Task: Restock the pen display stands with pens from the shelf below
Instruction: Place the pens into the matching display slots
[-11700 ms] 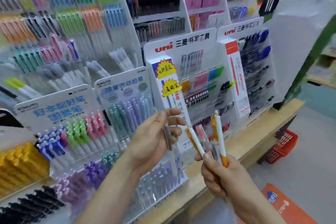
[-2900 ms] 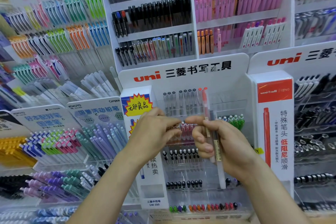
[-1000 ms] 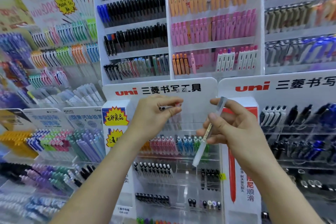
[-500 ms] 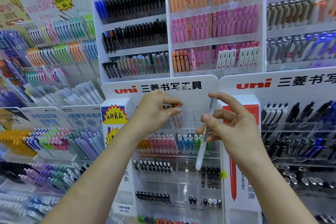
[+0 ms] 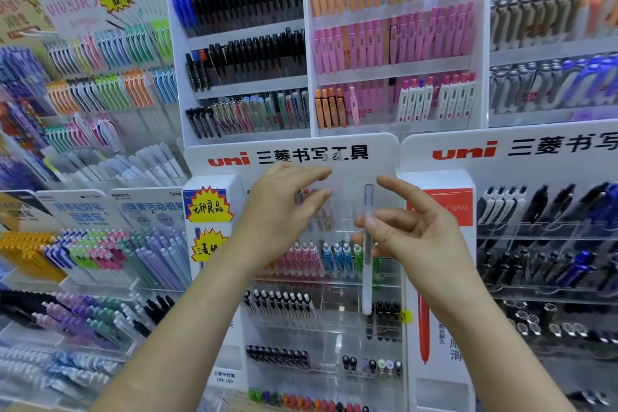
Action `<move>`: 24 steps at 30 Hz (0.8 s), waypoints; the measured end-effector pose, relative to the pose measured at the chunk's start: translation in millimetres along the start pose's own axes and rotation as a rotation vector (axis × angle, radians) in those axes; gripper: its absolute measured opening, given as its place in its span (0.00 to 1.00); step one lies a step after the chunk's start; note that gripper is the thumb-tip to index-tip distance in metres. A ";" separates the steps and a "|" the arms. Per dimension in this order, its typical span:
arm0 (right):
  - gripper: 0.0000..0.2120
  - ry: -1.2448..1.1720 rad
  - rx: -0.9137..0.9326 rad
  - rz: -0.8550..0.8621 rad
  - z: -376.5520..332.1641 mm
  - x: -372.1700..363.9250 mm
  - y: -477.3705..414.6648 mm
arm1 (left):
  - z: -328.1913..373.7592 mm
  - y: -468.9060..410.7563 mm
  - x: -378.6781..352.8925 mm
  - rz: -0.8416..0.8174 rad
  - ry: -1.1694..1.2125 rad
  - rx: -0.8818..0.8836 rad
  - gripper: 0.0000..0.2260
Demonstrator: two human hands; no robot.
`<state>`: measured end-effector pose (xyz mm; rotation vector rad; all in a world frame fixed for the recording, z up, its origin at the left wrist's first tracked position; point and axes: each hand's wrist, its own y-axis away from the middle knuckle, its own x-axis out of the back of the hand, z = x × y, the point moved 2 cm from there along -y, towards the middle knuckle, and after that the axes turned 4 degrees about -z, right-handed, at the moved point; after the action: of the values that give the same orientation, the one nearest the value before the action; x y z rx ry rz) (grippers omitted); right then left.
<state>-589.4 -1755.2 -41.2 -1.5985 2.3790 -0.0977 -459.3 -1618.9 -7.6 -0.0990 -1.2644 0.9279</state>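
Observation:
The white "uni" display stand (image 5: 234, 160) has clear tiers of pens. My left hand (image 5: 281, 214) is at its top tier, thumb and fingers spread, nothing visible between them. Red-tipped pens (image 5: 306, 192) show just behind its fingertips. My right hand (image 5: 414, 237) pinches a translucent grey pen (image 5: 368, 281) between thumb and fingers, with the index finger stretched out. The pen stands upright in front of the stand's right side, over the row of pink, blue and green pens (image 5: 334, 257).
A second uni stand (image 5: 465, 152) with black and blue pens stands to the right. Kokuyo stands (image 5: 83, 211) with pastel pens are at the left. Wall racks of black, orange and pink pens (image 5: 384, 43) rise behind. The stand's lower tiers hold black-capped pens (image 5: 281, 304).
My left hand's pinch at the top tier has opened and its fingers are spread. The pen in my right hand has swung from tilted to upright.

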 end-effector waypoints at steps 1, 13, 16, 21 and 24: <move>0.25 0.015 0.001 -0.005 -0.2 0.3 1.0 | 9.0 6.3 3.4 0.045 0.136 0.058 0.13; 0.07 0.364 -0.042 -0.313 13.3 -8.1 15.2 | 23.7 56.1 27.2 0.242 0.894 0.397 0.11; 0.05 0.540 -0.004 -0.345 24.2 -6.9 20.5 | 5.8 66.8 40.6 0.420 0.832 0.435 0.12; 0.11 0.714 0.086 -0.302 32.0 -13.3 22.1 | -18.9 70.3 72.2 0.675 0.701 0.383 0.09; 0.13 0.700 0.190 -0.222 28.7 -22.4 16.9 | -27.1 63.9 87.8 0.725 0.582 0.297 0.09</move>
<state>-589.2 -1725.3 -68.0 -1.9493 2.5213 -1.0497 -470.6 -1510.1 15.9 -0.5769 -0.5230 1.5569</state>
